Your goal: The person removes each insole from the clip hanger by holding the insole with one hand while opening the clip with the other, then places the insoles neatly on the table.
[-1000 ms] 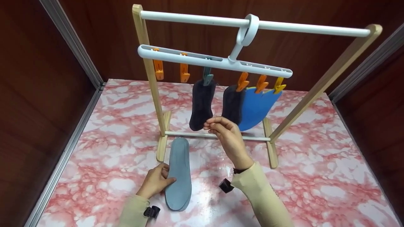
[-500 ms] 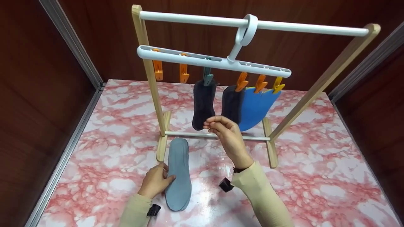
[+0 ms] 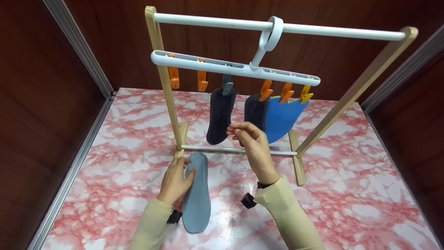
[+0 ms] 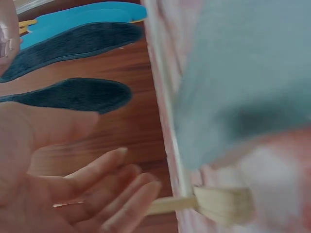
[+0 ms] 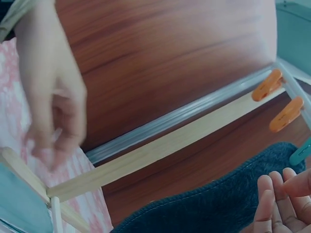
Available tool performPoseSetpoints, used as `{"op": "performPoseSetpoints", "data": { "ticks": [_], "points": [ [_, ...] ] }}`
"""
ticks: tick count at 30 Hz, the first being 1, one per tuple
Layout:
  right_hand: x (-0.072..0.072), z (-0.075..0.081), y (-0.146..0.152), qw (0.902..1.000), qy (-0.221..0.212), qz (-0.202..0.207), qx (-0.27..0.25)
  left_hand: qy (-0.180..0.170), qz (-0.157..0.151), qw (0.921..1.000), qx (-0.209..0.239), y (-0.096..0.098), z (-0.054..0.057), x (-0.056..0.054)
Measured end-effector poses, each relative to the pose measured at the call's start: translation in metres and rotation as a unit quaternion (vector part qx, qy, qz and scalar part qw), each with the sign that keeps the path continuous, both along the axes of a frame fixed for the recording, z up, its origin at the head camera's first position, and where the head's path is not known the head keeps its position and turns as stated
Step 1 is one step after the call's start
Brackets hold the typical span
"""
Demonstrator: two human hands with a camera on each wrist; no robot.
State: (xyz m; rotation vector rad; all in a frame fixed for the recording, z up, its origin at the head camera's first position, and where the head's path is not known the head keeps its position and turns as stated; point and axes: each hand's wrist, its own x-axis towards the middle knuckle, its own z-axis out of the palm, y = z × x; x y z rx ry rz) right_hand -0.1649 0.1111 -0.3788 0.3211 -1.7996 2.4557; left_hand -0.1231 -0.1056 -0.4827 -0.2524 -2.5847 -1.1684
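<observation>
Lying on table (image 3: pixel 121 205), grey insole (image 3: pixel 197 198) just beside left fingers (image 3: pixel 179 164).

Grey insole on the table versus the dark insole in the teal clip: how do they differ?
The grey insole lies on the table, while the dark insole hangs from the teal clip. The grey insole is pale blue-grey; the dark insole is nearly black. The left hand is at the grey insole, the right hand by the dark insole's edge. Both are long, with rounded ends.
</observation>
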Motion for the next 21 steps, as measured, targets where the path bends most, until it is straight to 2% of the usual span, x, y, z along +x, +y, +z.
{"op": "performPoseSetpoints", "data": {
  "ticks": [5, 10, 16, 21],
  "points": [
    [0.001, 0.005, -0.001, 0.9981, 0.051, -0.031, 0.016, 0.023, -0.017, 0.9972, 0.069, 0.010, 0.013, -0.019],
    [0.002, 0.011, -0.003, 0.9918, 0.099, -0.073, 0.035, 0.049, -0.042, 0.9902, 0.124, 0.021, 0.022, -0.037],
    [0.001, 0.016, -0.004, 0.9823, 0.150, -0.096, 0.058, 0.080, -0.059, 0.9837, 0.150, 0.035, 0.034, -0.056],
    [-0.001, 0.014, -0.005, 0.9810, 0.153, -0.098, 0.068, 0.095, -0.047, 0.9813, 0.160, 0.044, 0.044, -0.068]
  ]
}}
